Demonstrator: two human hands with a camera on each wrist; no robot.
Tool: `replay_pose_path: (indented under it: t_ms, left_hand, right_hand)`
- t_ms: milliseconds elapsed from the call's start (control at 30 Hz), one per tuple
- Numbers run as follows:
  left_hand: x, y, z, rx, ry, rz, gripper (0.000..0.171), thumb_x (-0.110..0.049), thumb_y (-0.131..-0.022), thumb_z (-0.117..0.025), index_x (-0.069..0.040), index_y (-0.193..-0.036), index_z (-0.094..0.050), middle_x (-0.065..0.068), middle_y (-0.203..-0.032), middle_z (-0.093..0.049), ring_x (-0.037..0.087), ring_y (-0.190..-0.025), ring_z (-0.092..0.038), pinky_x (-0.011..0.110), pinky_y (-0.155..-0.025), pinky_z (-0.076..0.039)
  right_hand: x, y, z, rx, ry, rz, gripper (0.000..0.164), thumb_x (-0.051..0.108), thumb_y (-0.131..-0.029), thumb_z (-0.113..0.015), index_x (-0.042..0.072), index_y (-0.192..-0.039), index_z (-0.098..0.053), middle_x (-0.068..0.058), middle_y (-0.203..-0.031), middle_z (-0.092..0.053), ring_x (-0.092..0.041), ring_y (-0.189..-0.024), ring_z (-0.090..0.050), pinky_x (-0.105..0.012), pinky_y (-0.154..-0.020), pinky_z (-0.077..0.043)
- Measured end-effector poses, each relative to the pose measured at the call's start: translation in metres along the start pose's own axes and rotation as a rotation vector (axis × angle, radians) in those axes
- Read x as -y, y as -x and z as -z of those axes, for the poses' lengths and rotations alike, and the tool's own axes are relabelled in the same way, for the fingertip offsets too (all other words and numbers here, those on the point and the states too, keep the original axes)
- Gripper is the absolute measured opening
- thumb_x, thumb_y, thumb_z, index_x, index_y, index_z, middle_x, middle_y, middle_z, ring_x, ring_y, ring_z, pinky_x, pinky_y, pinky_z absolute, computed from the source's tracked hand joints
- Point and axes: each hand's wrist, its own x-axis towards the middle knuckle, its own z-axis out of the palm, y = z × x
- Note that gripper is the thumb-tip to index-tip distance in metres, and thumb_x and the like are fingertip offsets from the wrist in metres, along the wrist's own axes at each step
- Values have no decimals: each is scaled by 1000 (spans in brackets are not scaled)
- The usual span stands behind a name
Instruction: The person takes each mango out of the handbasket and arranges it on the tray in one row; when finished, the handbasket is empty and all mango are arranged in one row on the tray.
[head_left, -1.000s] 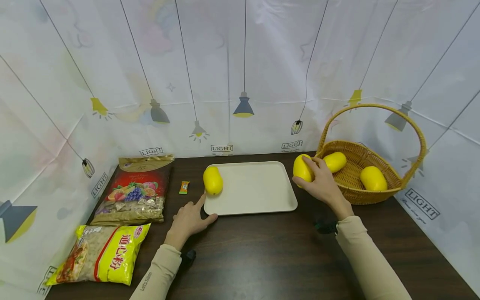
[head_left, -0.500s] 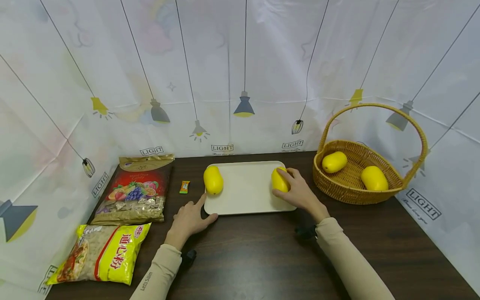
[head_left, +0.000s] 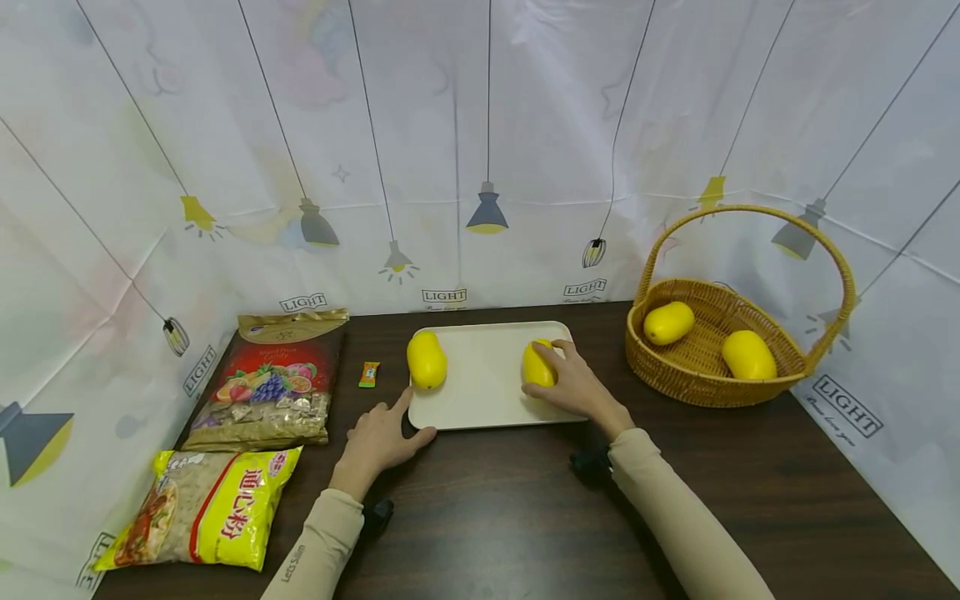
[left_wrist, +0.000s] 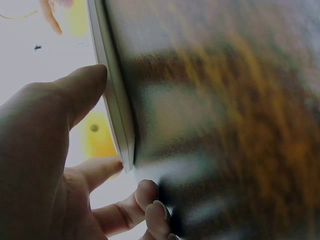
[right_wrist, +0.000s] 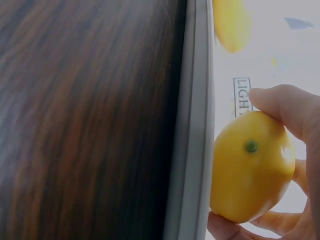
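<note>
Standing near the tray, the basket holds two fruits.

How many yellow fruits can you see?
4: one fruit at the left end of the tray, a second fruit in the right hand, a third fruit and fourth fruit in the basket.

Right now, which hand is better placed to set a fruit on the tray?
Likely the right hand: it grips a yellow fruit at the tray. The left hand touches the tray's corner, holding no fruit.
</note>
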Motion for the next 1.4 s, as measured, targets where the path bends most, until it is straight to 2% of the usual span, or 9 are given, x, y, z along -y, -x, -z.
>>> replay_pose_path:
  t_ms: [133,333,467,1000,1400]
  left_hand:
    - [0,0,-1,1,-4,1,86,-67,-89,-60,-29,-160,-30,24,-129,-60,46,-105,-63,69,-82,-49]
    - [0,1,0,8,-5,5,86,-67,-89,-60,-29,-160,-29,24,-130,-60,45,-105,-63,68,-82,-50]
    - [0,1,2,7,-3,3,86,-67,-89,-60,-28,-160,-30,24,-129,-60,45,-106,-63,68,-83,-50]
    - [-1,0,2,14,-6,1,86,-67,-89,-59,-28,-160,-29,25,-132,-58,47,-109,-62,71,-86,-48]
    - [-1,0,2,12,-13,4,86,-68,-89,-59,-28,-160,-30,25,-133,-58,48,-110,-62,69,-86,-49]
  right_hand:
    - [8,-5,-5,10,-27,0,83,54,-86,-70,19,-155,-40,-21,-155,-34,-40,-123,-52,-54,-99,-48]
    - [21,-15,-14,27,-70,21,87,50,-86,-72,11,-156,-36,-21,-157,-35,-41,-135,-48,-56,-109,-43]
    - [28,-22,-19,19,-76,35,87,49,-87,-72,9,-156,-37,-21,-157,-35,-43,-137,-45,-58,-110,-41]
    - [57,-39,-37,79,-105,67,89,55,-86,-72,16,-157,-35,-14,-161,-32,-39,-145,-39,-56,-117,-36]
    - [73,-49,-45,91,-143,106,89,55,-87,-72,14,-157,-36,-16,-159,-36,-40,-143,-42,-55,-116,-38]
